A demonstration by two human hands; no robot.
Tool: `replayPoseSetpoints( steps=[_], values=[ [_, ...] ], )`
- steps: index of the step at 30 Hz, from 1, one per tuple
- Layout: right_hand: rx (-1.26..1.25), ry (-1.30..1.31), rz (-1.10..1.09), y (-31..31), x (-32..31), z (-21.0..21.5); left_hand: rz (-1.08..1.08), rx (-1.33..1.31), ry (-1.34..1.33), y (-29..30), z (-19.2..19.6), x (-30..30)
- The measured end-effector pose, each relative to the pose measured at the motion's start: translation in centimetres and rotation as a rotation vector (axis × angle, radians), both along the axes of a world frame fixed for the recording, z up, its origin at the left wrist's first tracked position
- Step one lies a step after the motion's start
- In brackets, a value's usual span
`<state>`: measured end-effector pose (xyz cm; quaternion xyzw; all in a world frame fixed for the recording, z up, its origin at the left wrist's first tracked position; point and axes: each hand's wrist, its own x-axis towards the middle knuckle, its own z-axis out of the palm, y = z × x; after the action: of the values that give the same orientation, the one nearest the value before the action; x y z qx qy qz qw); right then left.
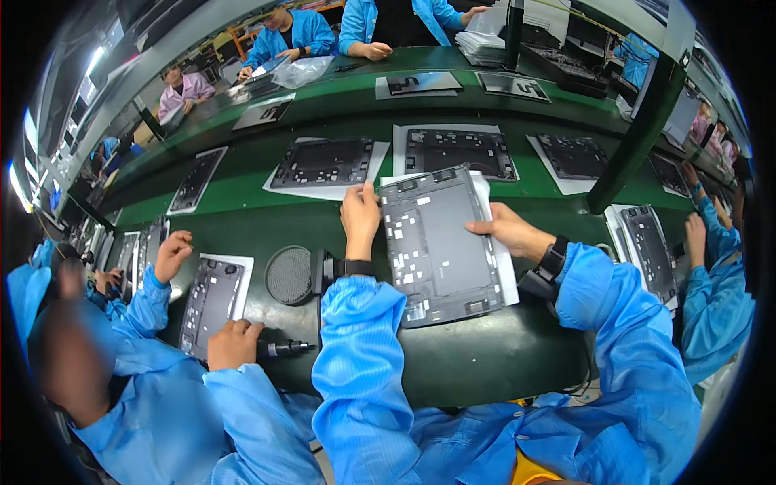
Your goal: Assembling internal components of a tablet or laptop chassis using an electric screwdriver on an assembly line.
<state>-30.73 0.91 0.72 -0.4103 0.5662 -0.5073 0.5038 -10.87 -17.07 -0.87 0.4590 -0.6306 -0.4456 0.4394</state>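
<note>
A dark grey tablet housing (pixel 440 250), dotted with small white labels, is held tilted over the bench in front of me. Behind it a white sheet (pixel 503 263) shows along the right edge and at the top. My right hand (pixel 513 231) grips the right edge, thumb on the inner face and fingers out of sight behind. At the upper left edge, my left hand (pixel 360 222) has its fingers bent up against the housing's side; their tips are partly hidden. Left of my left wrist sits a round dark mesh disc (pixel 288 275).
More housings on white sheets lie along the green bench (pixel 453 364), among them a far-centre housing (pixel 461 153) and a left housing (pixel 212 303). A co-worker's hand (pixel 234 345) rests near a black screwdriver (pixel 284 348). A dark post (pixel 638 133) rises at right.
</note>
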Motion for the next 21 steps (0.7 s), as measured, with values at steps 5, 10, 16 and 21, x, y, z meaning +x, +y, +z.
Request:
replayPoseSetpoints(
  steps=[5, 10, 16, 21],
  values=[
    [0.023, 0.07, 0.029, -1.2, -4.5, 2.7, -0.114, -0.704, -1.092, -5.6, 1.4, -0.4],
    [0.02, 0.137, 0.06, -3.7, -7.6, 3.4, -0.137, -0.753, -1.324, -7.2, 2.0, -3.7],
    [-0.063, 0.225, 0.065, -7.9, -7.9, 4.7, -0.233, -0.908, -1.577, -7.7, 2.7, -5.6],
    [-0.015, 0.246, 0.099, -13.1, -7.6, 3.5, -0.173, -0.835, -1.556, -8.7, 4.6, -4.4]
  ],
)
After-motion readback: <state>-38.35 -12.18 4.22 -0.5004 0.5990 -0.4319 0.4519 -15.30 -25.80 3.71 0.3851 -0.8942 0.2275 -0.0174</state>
